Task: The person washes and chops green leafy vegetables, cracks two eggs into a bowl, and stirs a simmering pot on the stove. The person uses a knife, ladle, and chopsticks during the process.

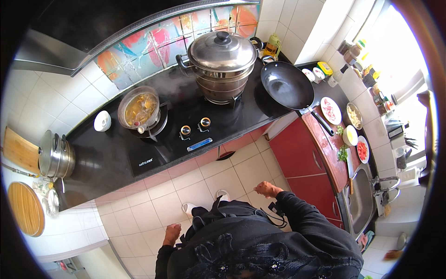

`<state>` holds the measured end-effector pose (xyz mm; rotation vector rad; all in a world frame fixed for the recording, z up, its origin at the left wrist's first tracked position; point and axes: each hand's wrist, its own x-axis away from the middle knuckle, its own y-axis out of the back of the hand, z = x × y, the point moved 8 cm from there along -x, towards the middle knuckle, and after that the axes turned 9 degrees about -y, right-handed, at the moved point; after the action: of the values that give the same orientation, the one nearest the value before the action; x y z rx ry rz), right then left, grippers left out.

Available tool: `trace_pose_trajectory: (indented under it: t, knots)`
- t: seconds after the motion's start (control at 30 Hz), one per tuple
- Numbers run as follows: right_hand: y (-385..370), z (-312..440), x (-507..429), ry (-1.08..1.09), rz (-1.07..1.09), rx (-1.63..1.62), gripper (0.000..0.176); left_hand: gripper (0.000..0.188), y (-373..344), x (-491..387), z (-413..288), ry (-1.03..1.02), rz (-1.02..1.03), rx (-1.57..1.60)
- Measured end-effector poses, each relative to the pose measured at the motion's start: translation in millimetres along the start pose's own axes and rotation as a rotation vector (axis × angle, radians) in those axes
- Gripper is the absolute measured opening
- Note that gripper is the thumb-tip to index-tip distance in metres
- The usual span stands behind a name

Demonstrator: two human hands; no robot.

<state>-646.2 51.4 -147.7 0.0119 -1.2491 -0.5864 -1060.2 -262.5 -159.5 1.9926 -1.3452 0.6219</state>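
My left hand [172,233] hangs low over the tiled floor, fingers curled, with nothing visible in it. Beside the red cabinet [298,150], my right hand [267,189] is also curled and appears to hold nothing. Before me, a pot of steaming yellowish broth [141,106] sits on the left burner of the gas hob [170,139]. A lidded stainless steel steamer [223,66] stands on the right burner. A black wok [287,85] rests at the counter corner, its handle reaching over a reddish cutting board [320,139].
Chopped greens [343,154] and a kitchen knife [350,171] lie on the board. Nearby are plates of sliced meat [331,111] and diced red vegetable [362,150], a small bowl [350,135] and a sink [360,205]. A white bowl [102,121] and another steel pot [57,155] stand left.
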Motion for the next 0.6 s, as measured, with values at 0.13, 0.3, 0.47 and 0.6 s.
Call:
trace_pose_trajectory:
  t: [0.13,0.3,0.47,0.6]
  knots:
    - [-2.6,-4.1,-4.3,-0.023,0.001,-0.034,0.038,0.03,0.1,1.6,-2.4,-0.003,0.007,0.022]
    - [-3.4,-3.5,-4.7,0.004,0.002,-0.059,0.038,0.03,0.5,2.5,-3.4,-0.004,-0.005,0.023]
    - [-3.6,-3.8,-6.5,0.006,0.009,-0.054,0.038,0.03,0.4,2.2,-2.3,0.011,-0.012,-0.004]
    - [-4.5,-6.9,-10.2,-0.022,0.011,-0.045,0.037,0.031,1.4,0.1,0.3,0.005,-0.02,-0.041]
